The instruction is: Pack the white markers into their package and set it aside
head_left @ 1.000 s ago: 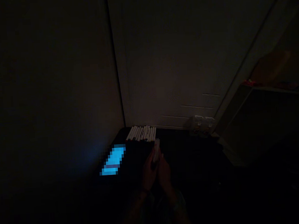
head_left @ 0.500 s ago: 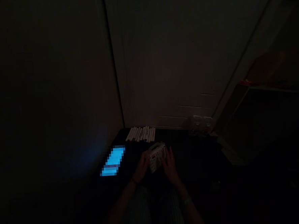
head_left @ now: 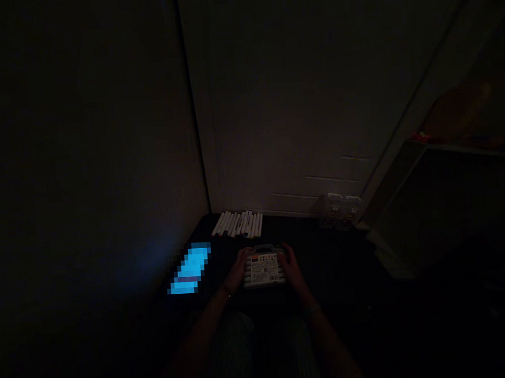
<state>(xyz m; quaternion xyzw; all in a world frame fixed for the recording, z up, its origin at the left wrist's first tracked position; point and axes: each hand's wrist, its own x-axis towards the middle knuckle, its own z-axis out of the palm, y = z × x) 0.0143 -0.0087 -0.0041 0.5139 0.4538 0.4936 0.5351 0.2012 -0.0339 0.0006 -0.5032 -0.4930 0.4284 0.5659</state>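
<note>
A clear plastic marker case [head_left: 265, 271] with a carry handle and a printed label faces me at the front of the dark table. White markers show through its sides. My left hand [head_left: 240, 267] is closed on the left edge of the case, and my right hand [head_left: 289, 265] grips the right edge. Dim light hides most of the fingertips. Behind the case lies a row of several loose white markers [head_left: 238, 224], side by side, with dark and coloured ends towards me.
A blurred, glowing blue screen [head_left: 189, 268] lies left of my hands. Two clear plastic cases [head_left: 341, 211] stand upright at the back right, against the wall [head_left: 274, 125]. Farther right is a shelf unit [head_left: 421, 150] with an orange thing above it. The table [head_left: 325, 264] is black.
The marker case has turned from an angled, tilted pose to face me squarely, its label now in full view. Both hands have shifted to its two side edges.
</note>
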